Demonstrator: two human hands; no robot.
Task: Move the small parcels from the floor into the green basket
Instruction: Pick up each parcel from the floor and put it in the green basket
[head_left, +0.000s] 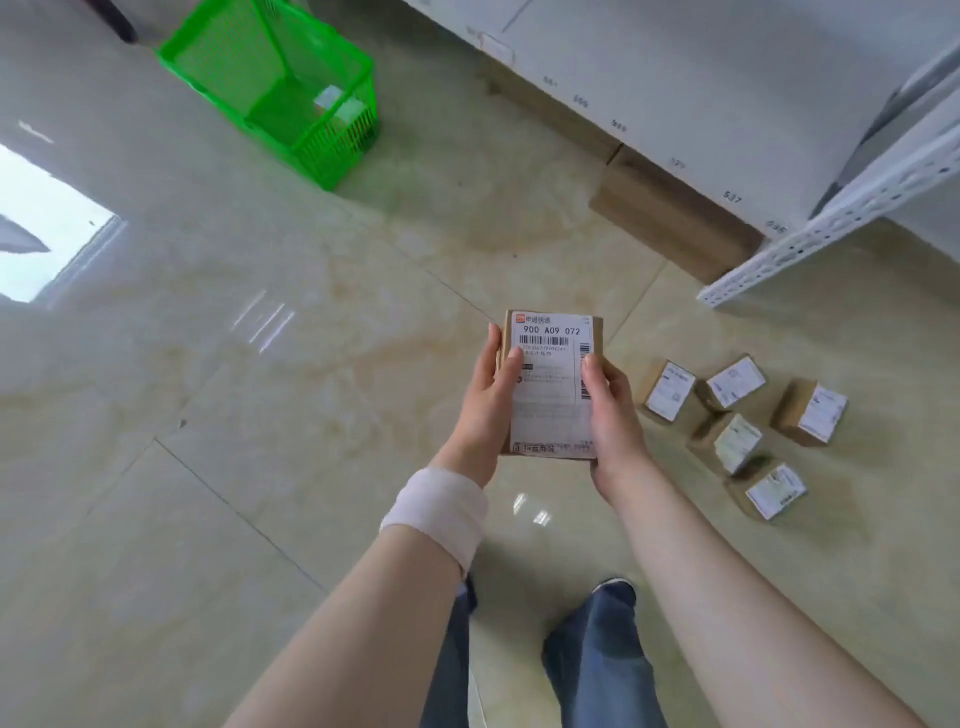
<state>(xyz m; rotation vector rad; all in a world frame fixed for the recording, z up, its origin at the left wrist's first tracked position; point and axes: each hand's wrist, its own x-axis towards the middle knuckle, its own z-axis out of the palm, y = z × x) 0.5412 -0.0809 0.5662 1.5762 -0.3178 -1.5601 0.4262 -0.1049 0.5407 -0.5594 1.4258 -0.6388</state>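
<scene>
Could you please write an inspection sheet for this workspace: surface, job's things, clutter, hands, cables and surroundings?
Surface: glossy tiled floor, with light reflections.
Job's things: green basket at far left, with a stowed parcel visible inside; held parcel in front; five small parcels on the floor at right.
Clutter: brown cartons under the shelf.
Hands: left hand and right hand grip the held parcel by its sides.
Cables: nothing seen.
Surroundings: white shelving at upper right.

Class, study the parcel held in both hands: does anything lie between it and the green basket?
Nothing visible does. Only bare tiled floor lies between the held parcel and the green basket; the five other parcels sit to its right, off that line.
</scene>
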